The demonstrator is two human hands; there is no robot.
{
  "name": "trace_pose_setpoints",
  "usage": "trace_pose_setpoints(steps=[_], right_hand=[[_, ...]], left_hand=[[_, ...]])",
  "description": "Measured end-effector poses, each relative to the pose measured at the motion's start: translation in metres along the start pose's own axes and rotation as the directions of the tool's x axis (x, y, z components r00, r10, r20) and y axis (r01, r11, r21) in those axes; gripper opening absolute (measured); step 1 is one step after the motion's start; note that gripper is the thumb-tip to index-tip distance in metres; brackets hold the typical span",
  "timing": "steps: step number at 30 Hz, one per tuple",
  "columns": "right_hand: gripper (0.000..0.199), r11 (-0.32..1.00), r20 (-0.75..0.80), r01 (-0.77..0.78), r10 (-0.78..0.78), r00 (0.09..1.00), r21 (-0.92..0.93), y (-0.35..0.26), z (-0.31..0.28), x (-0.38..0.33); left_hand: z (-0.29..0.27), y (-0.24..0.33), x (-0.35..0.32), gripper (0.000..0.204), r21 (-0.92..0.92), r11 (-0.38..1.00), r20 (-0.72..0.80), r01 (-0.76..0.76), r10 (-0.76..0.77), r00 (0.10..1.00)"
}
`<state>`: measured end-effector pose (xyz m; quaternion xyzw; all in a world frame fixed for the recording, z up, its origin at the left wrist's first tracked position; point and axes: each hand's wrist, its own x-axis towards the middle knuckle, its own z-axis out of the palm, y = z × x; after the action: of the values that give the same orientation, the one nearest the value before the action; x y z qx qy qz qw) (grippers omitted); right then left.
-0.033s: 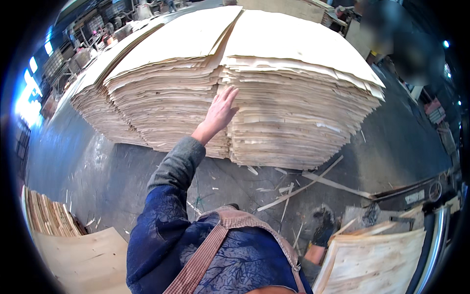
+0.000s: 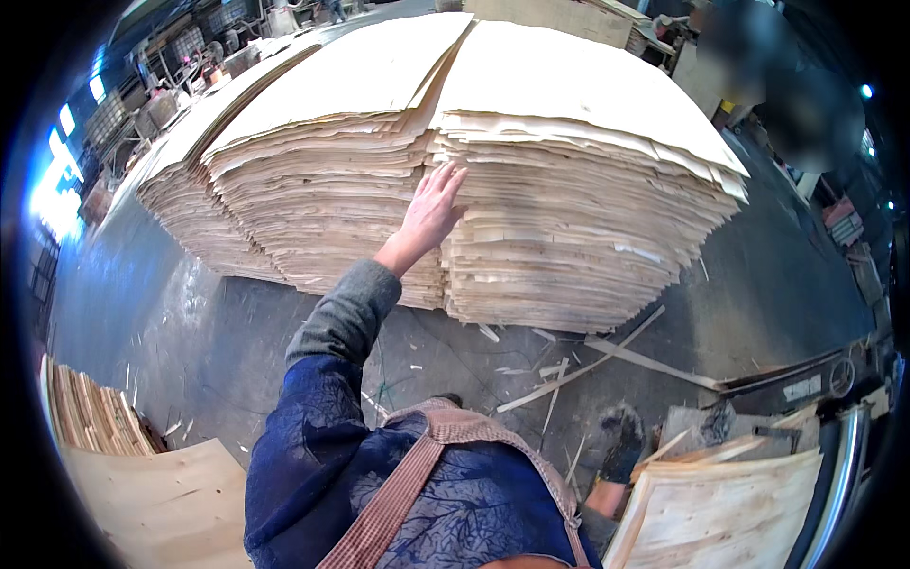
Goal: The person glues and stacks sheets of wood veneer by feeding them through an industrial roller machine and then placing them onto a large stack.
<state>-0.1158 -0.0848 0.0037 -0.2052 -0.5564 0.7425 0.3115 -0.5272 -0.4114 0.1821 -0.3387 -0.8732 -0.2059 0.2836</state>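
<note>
Little had changed since the earlier frame: our left hand [image 2: 431, 214] stayed extended, fingers slightly parted, gripping nothing visible, before the front edges of the veneer stacks [image 2: 559, 228] on the floor [image 2: 284, 327]. Our dark-gloved right hand's [image 2: 621, 457] grip we couldn't tell.

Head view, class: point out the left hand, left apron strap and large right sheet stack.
Left hand [image 2: 430, 214], head view: its back.
Left apron strap [image 2: 391, 503], head view: middle.
Large right sheet stack [image 2: 569, 218], head view: layered front.

Left hand [image 2: 429, 214] outstretched, fingers [image 2: 442, 178] slightly apart
</note>
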Motion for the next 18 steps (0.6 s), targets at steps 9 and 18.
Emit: trace_pose_setpoints(steps=[9,18], right_hand=[[0.034,0.927,-0.093,-0.099,0.142,0.986,0.362,0.023,0.064,0.066],[0.033,0.919,0.354,-0.206,0.080,0.932,0.337,0.020,0.268,0.199]], left_hand=[[0.062,-0.064,0.149,0.076,0.307,0.912,0.067,-0.271,0.264,0.962],[0.049,-0.089,0.200,0.072,0.493,0.629,0.248,-0.600,0.560,0.791]])
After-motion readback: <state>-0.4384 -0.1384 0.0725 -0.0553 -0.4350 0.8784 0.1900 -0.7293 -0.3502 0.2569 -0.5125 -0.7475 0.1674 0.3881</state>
